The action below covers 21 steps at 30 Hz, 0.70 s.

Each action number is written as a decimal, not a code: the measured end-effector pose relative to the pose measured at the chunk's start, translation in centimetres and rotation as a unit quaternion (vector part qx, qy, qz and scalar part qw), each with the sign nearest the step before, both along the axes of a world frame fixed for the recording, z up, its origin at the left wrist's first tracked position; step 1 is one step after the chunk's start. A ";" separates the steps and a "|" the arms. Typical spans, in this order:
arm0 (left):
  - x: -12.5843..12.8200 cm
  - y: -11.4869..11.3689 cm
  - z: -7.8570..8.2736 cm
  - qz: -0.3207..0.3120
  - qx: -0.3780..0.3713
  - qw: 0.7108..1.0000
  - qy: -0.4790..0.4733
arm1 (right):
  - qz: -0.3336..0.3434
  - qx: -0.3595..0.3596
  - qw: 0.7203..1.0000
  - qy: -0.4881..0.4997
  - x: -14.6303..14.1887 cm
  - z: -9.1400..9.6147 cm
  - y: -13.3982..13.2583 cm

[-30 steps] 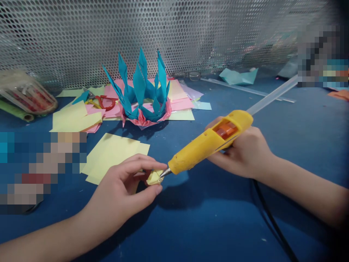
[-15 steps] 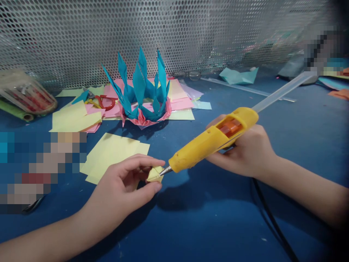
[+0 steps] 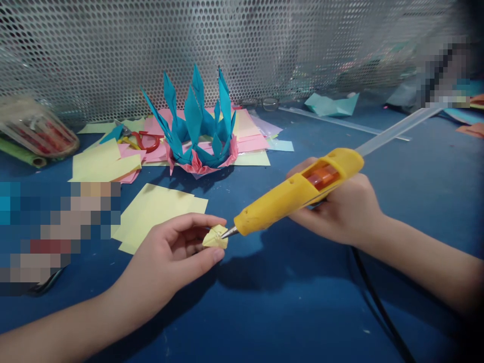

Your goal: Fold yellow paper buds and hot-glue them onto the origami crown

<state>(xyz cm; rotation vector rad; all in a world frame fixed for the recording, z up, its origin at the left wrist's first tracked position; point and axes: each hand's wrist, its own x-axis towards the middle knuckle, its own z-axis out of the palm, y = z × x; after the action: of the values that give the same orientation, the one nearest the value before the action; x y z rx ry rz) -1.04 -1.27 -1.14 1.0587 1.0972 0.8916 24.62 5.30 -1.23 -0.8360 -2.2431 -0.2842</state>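
Observation:
My left hand (image 3: 172, 257) pinches a small folded yellow paper piece (image 3: 215, 237) between thumb and fingers, just above the blue table. My right hand (image 3: 340, 209) grips a yellow hot glue gun (image 3: 298, 191), with a clear glue stick (image 3: 397, 128) sticking out of its back. The gun's metal nozzle touches the right side of the paper piece. A black cord (image 3: 378, 307) runs from the gun toward the lower right.
A blue and pink folded paper flower (image 3: 196, 131) stands on pink and yellow sheets at the back. Loose yellow sheets (image 3: 159, 209) lie near my left hand. Red-handled scissors (image 3: 145, 141), a plastic pouch (image 3: 36, 128) and a perforated metal screen (image 3: 242, 45) are behind.
The glue gun's rear has lifted and shifted slightly right while its nozzle stays at the paper piece. My left hand has turned the piece a little.

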 end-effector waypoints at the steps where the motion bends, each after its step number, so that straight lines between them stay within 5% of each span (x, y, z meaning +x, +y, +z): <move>1: 0.1 0.1 0.0 0.000 0.000 1.000 0.000 | 0.002 -0.001 1.000 -0.001 0.0 0.0 0.0; 21: 0.1 0.0 0.0 0.010 -0.014 1.000 -0.013 | 0.012 0.022 0.999 -0.021 0.0 0.2 -0.2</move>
<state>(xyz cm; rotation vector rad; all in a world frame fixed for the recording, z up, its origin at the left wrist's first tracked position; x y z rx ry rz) -0.93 -1.23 -1.15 1.0126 1.0969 0.9014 24.62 5.14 -1.00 -0.7868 -2.2758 -0.3420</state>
